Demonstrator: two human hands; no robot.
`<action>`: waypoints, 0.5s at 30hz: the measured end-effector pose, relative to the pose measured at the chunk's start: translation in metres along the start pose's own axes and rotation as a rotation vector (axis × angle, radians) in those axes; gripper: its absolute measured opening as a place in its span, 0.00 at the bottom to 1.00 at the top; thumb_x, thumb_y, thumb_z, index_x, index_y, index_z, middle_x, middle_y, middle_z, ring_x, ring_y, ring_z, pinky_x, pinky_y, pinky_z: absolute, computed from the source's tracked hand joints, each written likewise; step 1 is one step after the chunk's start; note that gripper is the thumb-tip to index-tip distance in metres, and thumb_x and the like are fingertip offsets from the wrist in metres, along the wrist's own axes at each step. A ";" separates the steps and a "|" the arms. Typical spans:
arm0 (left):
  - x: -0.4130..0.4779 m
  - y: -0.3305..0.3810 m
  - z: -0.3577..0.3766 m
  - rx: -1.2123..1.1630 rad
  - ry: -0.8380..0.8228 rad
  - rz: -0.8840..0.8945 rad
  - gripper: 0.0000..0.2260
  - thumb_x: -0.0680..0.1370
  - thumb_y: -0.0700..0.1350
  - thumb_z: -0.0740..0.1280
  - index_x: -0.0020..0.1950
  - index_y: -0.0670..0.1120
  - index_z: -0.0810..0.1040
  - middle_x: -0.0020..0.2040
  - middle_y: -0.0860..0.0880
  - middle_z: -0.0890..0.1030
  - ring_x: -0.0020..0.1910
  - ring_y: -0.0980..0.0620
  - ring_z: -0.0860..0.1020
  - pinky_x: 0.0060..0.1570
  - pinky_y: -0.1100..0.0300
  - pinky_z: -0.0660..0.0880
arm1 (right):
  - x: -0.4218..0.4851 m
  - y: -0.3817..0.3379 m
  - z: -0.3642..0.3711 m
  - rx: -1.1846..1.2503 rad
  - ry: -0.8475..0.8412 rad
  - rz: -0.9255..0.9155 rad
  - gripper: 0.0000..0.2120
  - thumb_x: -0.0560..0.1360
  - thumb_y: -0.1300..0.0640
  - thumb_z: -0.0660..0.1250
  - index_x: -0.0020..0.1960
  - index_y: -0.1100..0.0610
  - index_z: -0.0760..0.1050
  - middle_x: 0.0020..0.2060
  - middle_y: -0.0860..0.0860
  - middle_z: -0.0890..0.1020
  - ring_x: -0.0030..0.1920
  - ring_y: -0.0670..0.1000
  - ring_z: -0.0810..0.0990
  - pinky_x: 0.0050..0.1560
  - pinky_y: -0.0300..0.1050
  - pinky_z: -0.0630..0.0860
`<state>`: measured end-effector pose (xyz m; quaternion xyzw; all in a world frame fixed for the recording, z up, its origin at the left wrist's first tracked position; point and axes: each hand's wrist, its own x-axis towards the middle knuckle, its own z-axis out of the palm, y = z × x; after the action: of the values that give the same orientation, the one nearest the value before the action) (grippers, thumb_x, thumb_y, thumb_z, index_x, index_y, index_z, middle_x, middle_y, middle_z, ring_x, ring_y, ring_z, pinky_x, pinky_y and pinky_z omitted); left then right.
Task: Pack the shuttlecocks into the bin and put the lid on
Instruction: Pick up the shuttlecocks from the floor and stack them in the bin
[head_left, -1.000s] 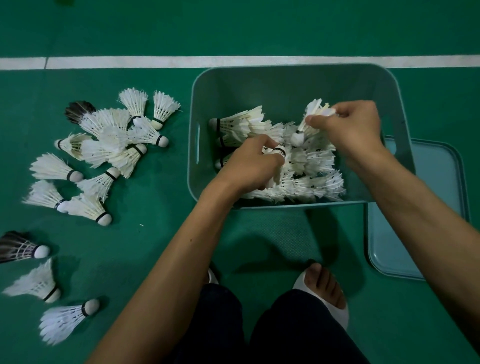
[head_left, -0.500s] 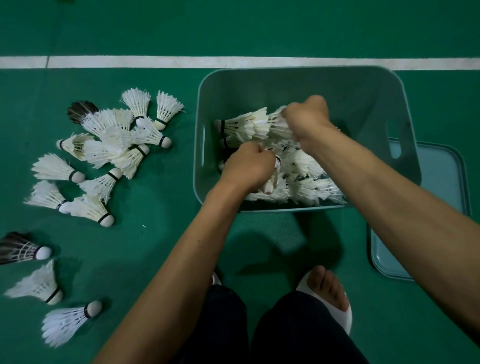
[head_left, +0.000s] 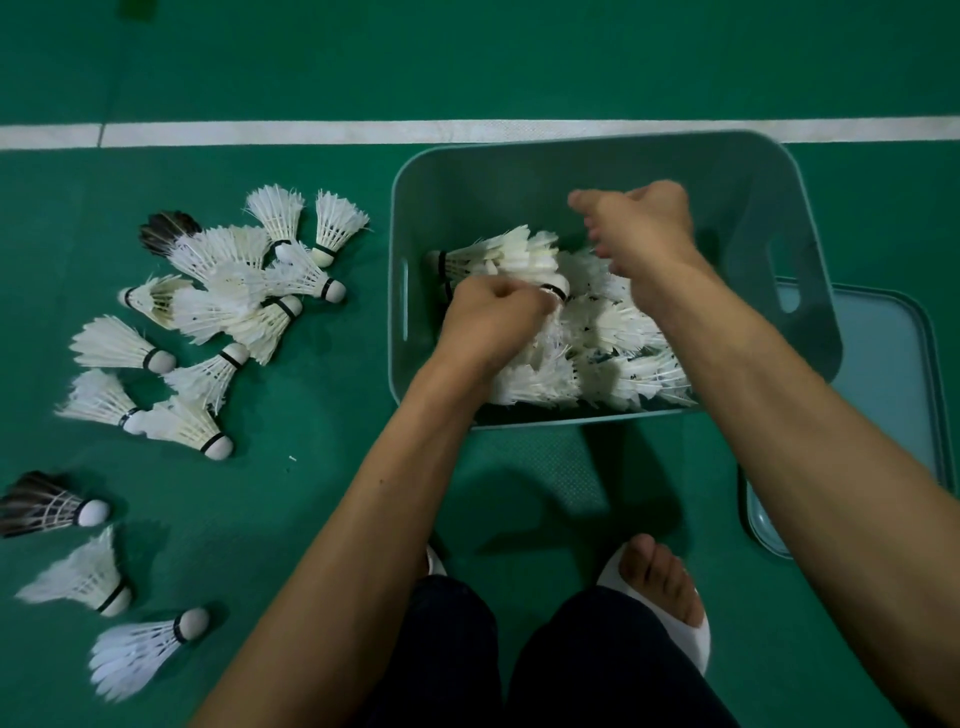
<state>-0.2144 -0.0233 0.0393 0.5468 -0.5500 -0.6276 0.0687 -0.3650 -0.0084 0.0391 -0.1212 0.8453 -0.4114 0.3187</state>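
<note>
Packing looks about half done: left hand (head_left: 493, 317) grips shuttlecocks (head_left: 613, 332) piled inside the bin (head_left: 519, 197), right hand (head_left: 644, 234) hangs loose-fingered above them, loose shuttlecocks (head_left: 208, 312) litter the floor (head_left: 519, 62), and the lid (head_left: 883, 374) waits beside the bin.

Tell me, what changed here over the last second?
The right hand moved left into the bin, dropped what it pinched onto the pile and now hangs open above it. The left hand stayed in the bin, gripping a shuttlecock. The floor shuttlecocks and lid did not move.
</note>
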 end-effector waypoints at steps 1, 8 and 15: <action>-0.001 0.002 -0.002 -0.059 0.011 -0.009 0.03 0.79 0.42 0.71 0.46 0.45 0.83 0.45 0.50 0.83 0.42 0.55 0.78 0.41 0.61 0.72 | -0.009 -0.001 -0.012 -0.010 -0.017 -0.012 0.18 0.73 0.47 0.74 0.52 0.62 0.83 0.42 0.53 0.86 0.34 0.49 0.79 0.35 0.43 0.73; 0.001 0.008 0.003 -0.444 0.078 -0.036 0.08 0.82 0.41 0.68 0.60 0.42 0.79 0.50 0.46 0.84 0.44 0.51 0.80 0.47 0.57 0.77 | -0.068 0.006 -0.050 -0.014 -0.308 0.127 0.21 0.77 0.43 0.72 0.44 0.63 0.83 0.34 0.56 0.87 0.29 0.51 0.83 0.31 0.40 0.73; -0.007 0.009 0.016 -0.504 0.038 0.041 0.15 0.79 0.34 0.70 0.65 0.39 0.73 0.52 0.44 0.84 0.45 0.51 0.81 0.45 0.61 0.80 | -0.059 0.012 -0.037 0.462 -0.155 0.170 0.09 0.69 0.66 0.78 0.48 0.66 0.84 0.38 0.58 0.88 0.37 0.54 0.87 0.39 0.45 0.83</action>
<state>-0.2281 -0.0119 0.0472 0.5130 -0.3856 -0.7329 0.2259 -0.3427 0.0501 0.0727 -0.0050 0.7091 -0.5546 0.4354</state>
